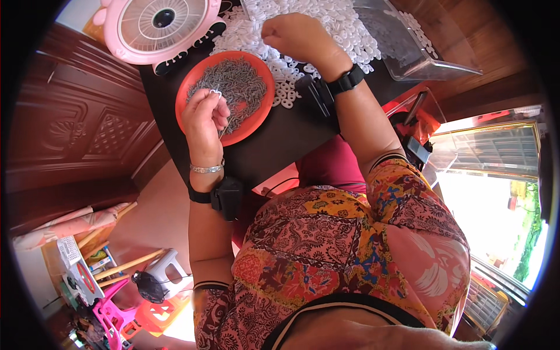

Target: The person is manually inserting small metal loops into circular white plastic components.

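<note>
My left hand [204, 119] is closed in a pinch over the near left part of a round orange-red dish [267, 111]. A small white plastic piece [216, 92] with a loop shows at its fingertips. Many small grey screw-like pieces [236, 79] fill the dish. Farther right, my right hand [300, 38] is closed above a spread pile of small white plastic pieces with holes [350, 32]. Its fingers curl inward, so whatever they hold, if anything, is hidden. Several white pieces [286, 93] lie loose between the dish and my right wrist.
A pink fan [163, 26] stands beyond the dish at the far left. On the right, a clear plastic bin [408, 73] lies at the edge of the dark table [262, 151]. Brown carved panelling [87, 111] is on the left; stools [169, 271] stand at the lower left.
</note>
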Action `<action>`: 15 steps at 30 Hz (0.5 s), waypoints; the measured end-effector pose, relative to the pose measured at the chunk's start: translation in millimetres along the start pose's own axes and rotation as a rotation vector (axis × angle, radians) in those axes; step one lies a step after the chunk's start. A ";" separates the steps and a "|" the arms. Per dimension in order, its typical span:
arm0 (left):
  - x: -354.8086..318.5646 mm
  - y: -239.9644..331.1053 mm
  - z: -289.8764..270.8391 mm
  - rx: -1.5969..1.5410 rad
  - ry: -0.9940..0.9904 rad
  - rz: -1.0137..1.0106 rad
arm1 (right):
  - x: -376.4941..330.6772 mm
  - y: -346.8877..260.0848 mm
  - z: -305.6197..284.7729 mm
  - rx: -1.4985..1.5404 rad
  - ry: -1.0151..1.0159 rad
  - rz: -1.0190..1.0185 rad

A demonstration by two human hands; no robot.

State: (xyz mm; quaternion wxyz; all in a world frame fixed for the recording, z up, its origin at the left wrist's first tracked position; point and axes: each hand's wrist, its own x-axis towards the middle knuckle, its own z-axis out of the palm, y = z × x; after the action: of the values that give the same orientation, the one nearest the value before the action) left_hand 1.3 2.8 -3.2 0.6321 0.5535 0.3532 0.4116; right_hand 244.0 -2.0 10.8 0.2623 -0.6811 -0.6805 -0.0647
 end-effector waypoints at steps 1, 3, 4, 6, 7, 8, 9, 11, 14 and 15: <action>-0.2 0.0 -0.3 0.004 0.006 0.005 | 0.8 7.8 -2.0 -0.030 -0.055 0.032; -0.2 -0.2 -0.9 0.003 0.009 0.009 | -1.1 18.0 -7.7 -0.068 -0.126 0.088; -0.1 -0.3 -1.3 0.003 0.015 0.010 | -3.5 21.2 -10.6 -0.073 -0.127 0.089; -0.3 0.4 -0.8 0.001 0.021 0.009 | -7.8 24.7 -14.8 -0.196 -0.242 0.039; -0.5 1.6 -0.3 -0.005 0.017 0.008 | -9.7 25.2 -13.0 -0.199 -0.244 0.040; -0.7 2.1 -0.1 -0.010 0.015 0.007 | -12.4 26.6 -8.6 -0.196 -0.224 0.014; -0.6 1.8 0.3 -0.013 0.012 0.007 | -14.6 27.6 -5.8 -0.194 -0.204 -0.010; -0.4 1.5 1.0 -0.021 0.015 0.001 | -13.6 27.0 0.9 -0.219 -0.218 -0.010; -0.8 1.0 0.4 -0.029 0.015 0.003 | -8.8 21.7 5.8 -0.253 -0.285 0.014; -1.3 1.2 0.1 -0.030 0.021 0.005 | -7.4 19.8 6.9 -0.264 -0.339 0.044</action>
State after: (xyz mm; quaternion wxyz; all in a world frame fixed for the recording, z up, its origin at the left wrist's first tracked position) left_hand 0.7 1.7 -2.0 0.6357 0.5404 0.3521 0.4241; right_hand 260.7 -4.3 -3.7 0.0541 -0.7253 -0.6855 -0.0320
